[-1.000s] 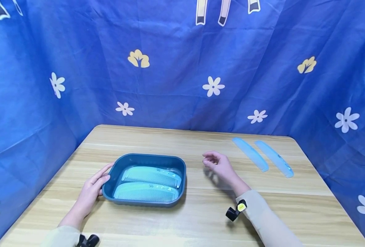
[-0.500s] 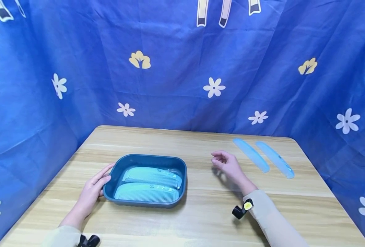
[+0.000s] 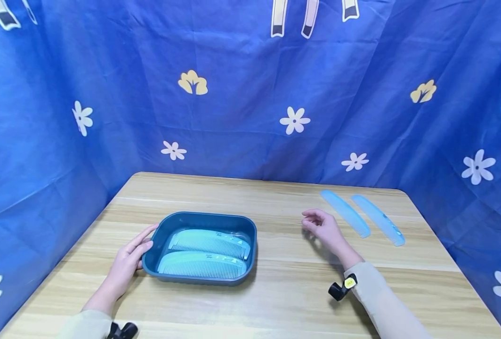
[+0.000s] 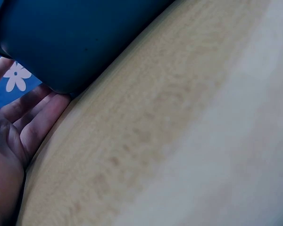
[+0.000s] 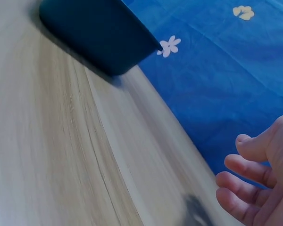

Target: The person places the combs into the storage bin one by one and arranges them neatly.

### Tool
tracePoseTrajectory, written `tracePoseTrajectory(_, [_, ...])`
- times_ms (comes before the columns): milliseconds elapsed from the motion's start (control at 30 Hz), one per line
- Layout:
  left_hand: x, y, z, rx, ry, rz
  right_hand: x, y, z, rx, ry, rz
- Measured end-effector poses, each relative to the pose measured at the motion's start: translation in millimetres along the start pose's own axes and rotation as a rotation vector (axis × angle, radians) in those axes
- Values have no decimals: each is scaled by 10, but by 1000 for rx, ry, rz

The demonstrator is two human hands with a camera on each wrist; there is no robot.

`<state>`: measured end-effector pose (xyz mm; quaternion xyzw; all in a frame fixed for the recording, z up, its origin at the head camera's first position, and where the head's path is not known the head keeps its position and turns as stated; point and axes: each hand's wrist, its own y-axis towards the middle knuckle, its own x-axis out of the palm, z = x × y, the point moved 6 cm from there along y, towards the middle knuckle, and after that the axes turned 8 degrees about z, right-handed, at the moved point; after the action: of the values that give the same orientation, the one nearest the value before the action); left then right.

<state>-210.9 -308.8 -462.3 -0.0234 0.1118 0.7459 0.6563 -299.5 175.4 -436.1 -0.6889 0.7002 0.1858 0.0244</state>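
My left hand [image 3: 125, 261] holds the left end of a dark blue plastic basin [image 3: 199, 281], thumb at the rim and fingers against the outer wall. In the left wrist view the fingers [image 4: 46, 113] touch the basin's lower corner. Two light blue combs, a rear one [image 3: 204, 240] and a front one [image 3: 197, 263], lie side by side inside it. My right hand [image 3: 327, 230] hovers over the table to the basin's right, fingers loosely curled around nothing. Beyond it, two more combs, a nearer one [image 3: 345, 213] and a farther one [image 3: 378, 219], lie slanted on the tabletop.
The wood-grain table [image 3: 276, 301] has rounded far corners. A blue curtain [image 3: 242, 94] with white flowers surrounds its back and sides. Black wrist cameras are strapped at both sleeves, the right one [image 3: 339, 289] hanging low near the tabletop.
My right hand has moved right, away from the basin and closer to the two combs on the table. The left hand and basin have stayed in place.
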Motion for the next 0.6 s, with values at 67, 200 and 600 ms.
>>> tracePoseTrajectory(67, [-4, -3, -1, 0, 9, 4, -33, 8, 44, 6, 8, 7])
tracePoseTrajectory(200, [-6, -9, -1, -1, 21, 10, -110, 28, 138, 26, 19, 31])
tracePoseTrajectory(600, [6, -5, 3, -3, 6, 3, -403, 114, 284, 40, -47, 112])
